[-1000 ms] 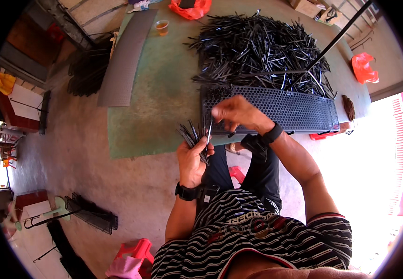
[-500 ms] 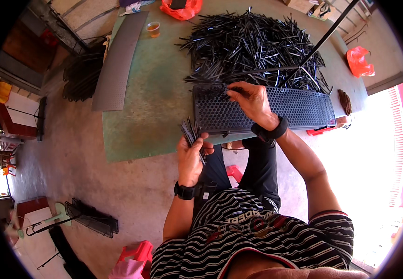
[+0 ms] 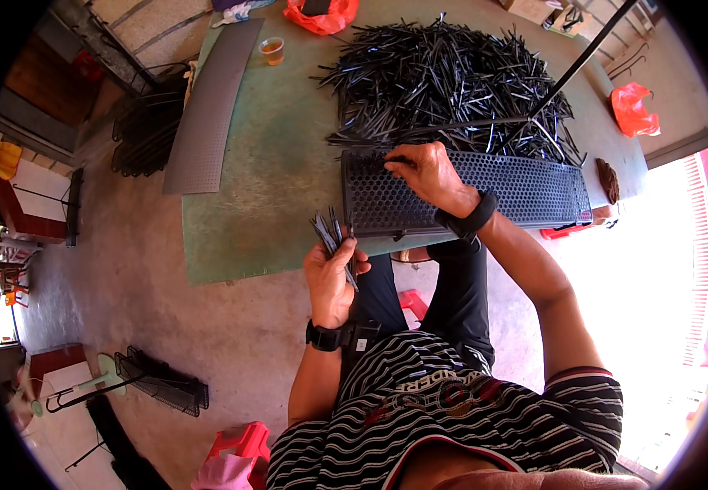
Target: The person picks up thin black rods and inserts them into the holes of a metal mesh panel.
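My left hand [image 3: 331, 282] is closed round a loose bundle of thin black strips [image 3: 331, 233], which fan out past the fingers in front of the table edge. My right hand [image 3: 431, 175] pinches a thin dark piece that looks like one of these strips, its tip partly hidden by the fingers. It is over the left part of a long black perforated panel [image 3: 517, 189] with rows of round holes. A few strips stand at the panel's far left corner. Just behind the panel lies a large heap of black strips [image 3: 452, 77].
A grey perforated sheet [image 3: 207, 122] lies along the table's left side, near a cup of amber liquid [image 3: 272, 51]. A black rod [image 3: 578, 65] slants over the heap. Red plastic bags [image 3: 635, 109] sit at the right and back. A red stool [image 3: 243, 449] is behind me at left.
My right hand has moved slightly left and nearer along the panel. In my left hand the strips have spread apart a little.
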The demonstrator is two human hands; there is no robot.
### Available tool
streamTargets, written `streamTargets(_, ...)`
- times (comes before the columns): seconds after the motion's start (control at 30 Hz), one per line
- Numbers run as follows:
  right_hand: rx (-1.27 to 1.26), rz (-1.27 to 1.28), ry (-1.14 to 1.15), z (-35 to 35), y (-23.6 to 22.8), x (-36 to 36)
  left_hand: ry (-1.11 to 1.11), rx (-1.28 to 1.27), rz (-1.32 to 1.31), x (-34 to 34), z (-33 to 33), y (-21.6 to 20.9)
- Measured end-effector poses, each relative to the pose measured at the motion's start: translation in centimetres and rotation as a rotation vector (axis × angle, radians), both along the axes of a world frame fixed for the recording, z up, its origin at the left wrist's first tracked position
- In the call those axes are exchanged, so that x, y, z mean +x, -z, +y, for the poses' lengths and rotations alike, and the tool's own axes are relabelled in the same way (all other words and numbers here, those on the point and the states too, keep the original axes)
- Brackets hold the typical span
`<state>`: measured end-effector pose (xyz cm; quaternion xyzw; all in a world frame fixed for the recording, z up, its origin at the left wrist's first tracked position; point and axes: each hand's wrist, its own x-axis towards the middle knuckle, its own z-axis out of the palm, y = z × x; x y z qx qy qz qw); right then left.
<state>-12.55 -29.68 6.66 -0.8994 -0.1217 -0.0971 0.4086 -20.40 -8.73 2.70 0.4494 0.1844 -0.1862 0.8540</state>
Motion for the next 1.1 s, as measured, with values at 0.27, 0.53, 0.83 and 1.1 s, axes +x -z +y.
streamTargets(0.27,-0.092,-0.089,-0.06,-0.1,-0.2,0.9,-0.013,-0.03,0.004,-0.1,0.0,0.2)
streamTargets(0.53,-0.145,-0.138,-0.035,0.0,0.8,1.2,-0.034,-0.039,0.002,-0.1,-0.3,0.0)
streamTargets(0.83,-0.217,-0.217,0.071,-0.2,1.7,0.7,-0.019,-0.035,0.002,-0.1,-0.7,-0.4)
streamTargets(1.1,-0.379,-0.19,0.135,0.1,1.1,-0.6,-0.019,-0.035,0.001,0.0,-1.4,-0.4)
